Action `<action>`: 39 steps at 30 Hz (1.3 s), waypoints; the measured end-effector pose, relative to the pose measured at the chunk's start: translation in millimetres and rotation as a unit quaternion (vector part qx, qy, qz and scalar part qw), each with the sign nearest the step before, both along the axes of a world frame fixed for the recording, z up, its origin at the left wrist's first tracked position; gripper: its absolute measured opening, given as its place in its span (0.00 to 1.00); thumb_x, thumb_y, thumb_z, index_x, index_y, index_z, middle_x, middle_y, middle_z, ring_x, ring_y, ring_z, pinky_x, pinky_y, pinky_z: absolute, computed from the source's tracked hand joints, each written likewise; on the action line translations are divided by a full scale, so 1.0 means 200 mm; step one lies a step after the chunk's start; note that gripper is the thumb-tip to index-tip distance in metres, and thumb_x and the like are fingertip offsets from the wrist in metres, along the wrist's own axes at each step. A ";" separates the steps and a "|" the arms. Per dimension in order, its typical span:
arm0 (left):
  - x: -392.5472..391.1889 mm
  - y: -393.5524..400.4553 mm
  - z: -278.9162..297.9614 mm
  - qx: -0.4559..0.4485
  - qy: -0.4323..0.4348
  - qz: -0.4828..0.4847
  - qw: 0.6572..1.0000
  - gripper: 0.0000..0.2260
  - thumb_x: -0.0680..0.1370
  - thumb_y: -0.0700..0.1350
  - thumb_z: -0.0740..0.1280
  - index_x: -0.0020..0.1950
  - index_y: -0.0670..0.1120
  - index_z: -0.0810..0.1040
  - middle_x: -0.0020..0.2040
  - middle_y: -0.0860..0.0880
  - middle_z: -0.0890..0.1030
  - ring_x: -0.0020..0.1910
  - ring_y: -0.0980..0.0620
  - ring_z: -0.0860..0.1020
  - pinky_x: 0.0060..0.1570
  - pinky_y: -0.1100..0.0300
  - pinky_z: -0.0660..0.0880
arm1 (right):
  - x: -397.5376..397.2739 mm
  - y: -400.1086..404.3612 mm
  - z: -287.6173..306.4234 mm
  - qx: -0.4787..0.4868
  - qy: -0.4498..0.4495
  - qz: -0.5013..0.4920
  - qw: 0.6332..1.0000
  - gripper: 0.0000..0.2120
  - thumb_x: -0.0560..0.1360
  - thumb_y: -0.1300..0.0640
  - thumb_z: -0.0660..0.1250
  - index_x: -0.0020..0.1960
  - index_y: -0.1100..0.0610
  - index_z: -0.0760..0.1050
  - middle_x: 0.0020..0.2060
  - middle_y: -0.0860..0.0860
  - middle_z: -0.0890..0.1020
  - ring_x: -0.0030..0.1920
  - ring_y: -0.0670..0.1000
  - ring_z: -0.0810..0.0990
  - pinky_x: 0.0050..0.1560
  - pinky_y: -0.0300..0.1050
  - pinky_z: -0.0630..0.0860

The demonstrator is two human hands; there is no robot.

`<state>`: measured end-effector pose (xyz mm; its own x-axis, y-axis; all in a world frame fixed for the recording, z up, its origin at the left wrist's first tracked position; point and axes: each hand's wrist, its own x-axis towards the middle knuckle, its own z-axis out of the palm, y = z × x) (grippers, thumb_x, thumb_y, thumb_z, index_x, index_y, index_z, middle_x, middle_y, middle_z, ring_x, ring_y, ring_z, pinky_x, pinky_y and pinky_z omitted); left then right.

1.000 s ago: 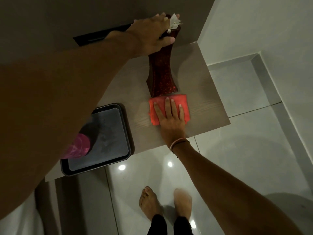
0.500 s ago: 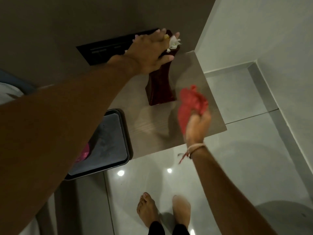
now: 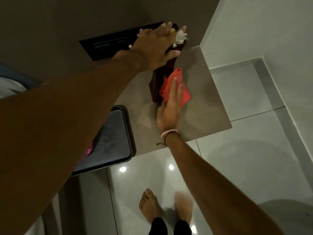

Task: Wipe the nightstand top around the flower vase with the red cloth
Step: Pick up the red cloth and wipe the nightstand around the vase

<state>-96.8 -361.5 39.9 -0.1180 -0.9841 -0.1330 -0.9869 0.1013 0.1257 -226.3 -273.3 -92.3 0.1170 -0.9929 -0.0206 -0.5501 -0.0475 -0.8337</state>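
Note:
A tall dark red flower vase (image 3: pixel 156 85) with white flowers (image 3: pixel 180 37) stands near the back of the wooden nightstand top (image 3: pixel 203 109). My left hand (image 3: pixel 155 48) grips the vase's upper part. My right hand (image 3: pixel 169 107) lies flat with its fingers pressing the crumpled red cloth (image 3: pixel 176 89) onto the wood, right against the vase's base on its right side. The cloth hides part of the base.
A dark tray (image 3: pixel 115 143) with something pink on it, mostly behind my left arm, sits at the nightstand's left end. A black switch panel (image 3: pixel 105 46) is on the wall behind. Glossy floor tiles and my bare feet (image 3: pixel 162 207) lie below the front edge.
A second ago the cloth lay flat in front of the vase under my right hand. The hand then lifted it bunched up, and now presses it down at the vase's right side.

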 end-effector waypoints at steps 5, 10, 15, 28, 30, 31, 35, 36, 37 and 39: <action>-0.03 0.03 0.00 0.002 -0.002 0.008 1.000 0.30 0.84 0.56 0.56 0.83 0.48 0.52 0.82 0.39 0.56 0.81 0.37 0.57 0.77 0.36 0.57 | -0.04 0.26 -0.08 0.009 0.088 0.190 0.978 0.33 0.82 0.60 0.61 0.80 0.45 0.47 0.81 0.59 0.51 0.81 0.60 0.49 0.78 0.65 0.55; -0.08 0.10 -0.01 -0.011 -0.007 0.020 1.000 0.29 0.84 0.57 0.55 0.83 0.53 0.49 0.83 0.40 0.52 0.82 0.41 0.52 0.79 0.40 0.52 | -0.12 0.38 -0.02 0.014 -0.104 0.101 0.989 0.24 0.82 0.66 0.58 0.77 0.60 0.63 0.74 0.57 0.71 0.76 0.51 0.68 0.75 0.53 0.68; -0.14 0.18 -0.03 -0.038 -0.014 0.022 0.999 0.29 0.84 0.57 0.55 0.83 0.54 0.50 0.83 0.40 0.52 0.83 0.43 0.51 0.79 0.42 0.52 | -0.26 0.31 0.05 0.205 -0.297 -0.092 0.928 0.21 0.82 0.58 0.62 0.73 0.49 0.66 0.60 0.45 0.77 0.57 0.37 0.77 0.55 0.31 0.74; -0.24 0.34 -0.05 -0.061 0.048 0.036 0.996 0.30 0.83 0.57 0.57 0.83 0.52 0.51 0.84 0.42 0.51 0.83 0.45 0.50 0.80 0.44 0.47 | -0.45 0.18 0.14 0.372 -0.463 -0.154 0.790 0.20 0.78 0.68 0.63 0.69 0.57 0.73 0.63 0.59 0.80 0.62 0.58 0.80 0.64 0.55 0.76; -0.22 0.40 -0.01 -0.099 0.156 0.068 0.980 0.29 0.84 0.54 0.57 0.83 0.49 0.54 0.83 0.43 0.54 0.83 0.46 0.50 0.80 0.44 0.46 | -0.46 0.18 0.17 0.405 -0.460 -0.120 0.781 0.20 0.78 0.68 0.64 0.69 0.60 0.73 0.65 0.61 0.79 0.65 0.61 0.79 0.66 0.58 0.75; -0.18 0.45 0.01 -0.130 0.202 0.101 0.966 0.27 0.85 0.52 0.56 0.83 0.48 0.54 0.83 0.43 0.55 0.83 0.46 0.51 0.80 0.44 0.46 | -0.44 0.19 0.19 0.426 -0.451 -0.093 0.778 0.21 0.78 0.68 0.64 0.70 0.60 0.72 0.65 0.62 0.79 0.66 0.61 0.78 0.67 0.59 0.74; -0.01 0.73 0.05 -0.193 0.239 0.216 0.927 0.24 0.86 0.48 0.53 0.82 0.46 0.56 0.83 0.43 0.56 0.83 0.46 0.50 0.81 0.45 0.46 | -0.24 0.28 0.23 0.495 -0.391 0.039 0.775 0.20 0.78 0.66 0.66 0.69 0.60 0.73 0.58 0.58 0.82 0.56 0.55 0.82 0.58 0.53 0.80; 0.05 0.81 0.05 -0.191 0.227 0.232 0.927 0.24 0.86 0.48 0.53 0.82 0.46 0.55 0.83 0.43 0.56 0.83 0.46 0.50 0.81 0.45 0.47 | -0.14 0.31 0.24 0.495 -0.363 0.058 0.787 0.19 0.77 0.66 0.67 0.67 0.60 0.75 0.57 0.58 0.83 0.53 0.54 0.83 0.56 0.52 0.81; 0.10 0.88 0.05 -0.187 0.214 0.248 0.926 0.24 0.86 0.48 0.52 0.82 0.46 0.55 0.83 0.43 0.56 0.83 0.46 0.50 0.81 0.45 0.47 | -0.05 0.34 0.23 0.493 -0.335 0.069 0.800 0.19 0.76 0.66 0.69 0.66 0.61 0.75 0.56 0.59 0.83 0.53 0.55 0.83 0.56 0.53 0.81; 0.21 1.00 0.04 -0.184 0.193 0.278 0.923 0.24 0.86 0.49 0.52 0.83 0.47 0.53 0.83 0.44 0.55 0.83 0.47 0.50 0.82 0.45 0.47 | 0.13 0.40 0.21 0.498 -0.286 0.074 0.815 0.20 0.75 0.67 0.71 0.66 0.63 0.74 0.58 0.62 0.82 0.54 0.57 0.81 0.61 0.57 0.79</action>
